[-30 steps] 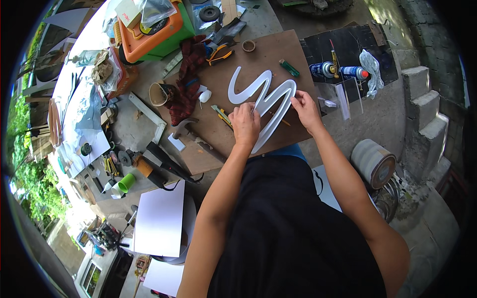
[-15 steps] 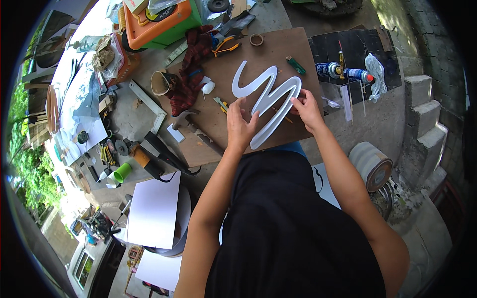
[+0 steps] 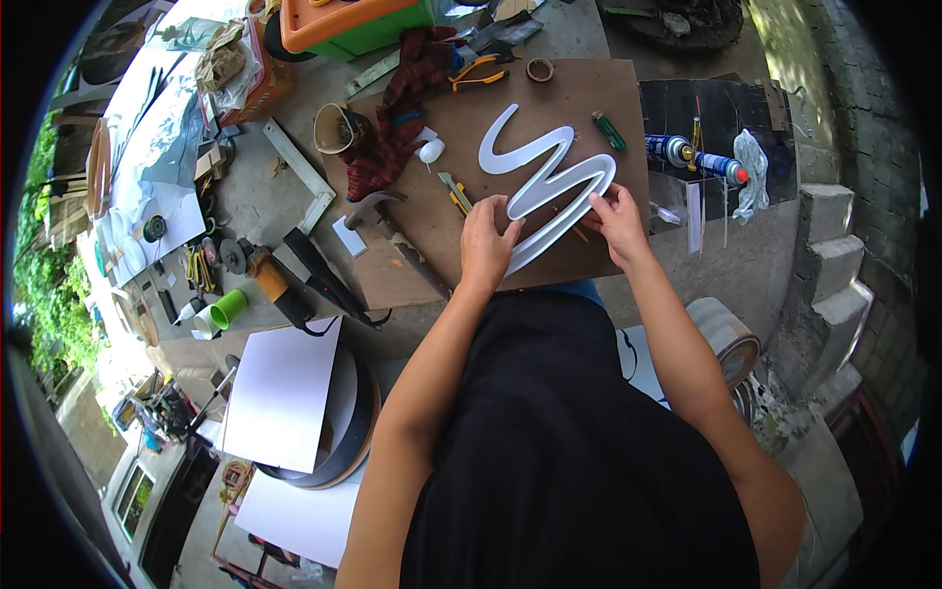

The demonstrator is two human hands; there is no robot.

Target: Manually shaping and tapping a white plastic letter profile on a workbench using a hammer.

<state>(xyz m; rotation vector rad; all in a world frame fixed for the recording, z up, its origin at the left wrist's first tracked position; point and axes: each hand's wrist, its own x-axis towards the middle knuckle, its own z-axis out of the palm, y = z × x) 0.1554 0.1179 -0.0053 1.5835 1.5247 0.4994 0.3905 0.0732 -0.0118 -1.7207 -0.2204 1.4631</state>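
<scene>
A white, wavy letter-shaped piece (image 3: 538,191) with raised edges is held over the brown board (image 3: 383,280). My left hand (image 3: 487,240) grips its lower left side, with the thumb against the lower stroke. The fingers of my right hand (image 3: 618,228) pinch the bend at its right end. Left of the piece lie a yellow utility knife (image 3: 457,196) and a hammer (image 3: 410,257). A green lighter (image 3: 608,131) lies beyond its right end. Farther back are orange-handled pliers (image 3: 478,77) and a small round bowl (image 3: 539,70).
An angle grinder (image 3: 273,283) and a green cup (image 3: 228,309) stand left of the board. Behind them are a bucket (image 3: 337,130), a dark red plaid cloth (image 3: 400,103) and an orange-green toolbox (image 3: 358,31). Spray cans (image 3: 714,165) lie right; concrete steps (image 3: 824,211) rise beyond.
The white piece has turned slightly clockwise in my hands, its lower stroke now lying flatter. Both hands stay on it. The whole view has shifted a little.
</scene>
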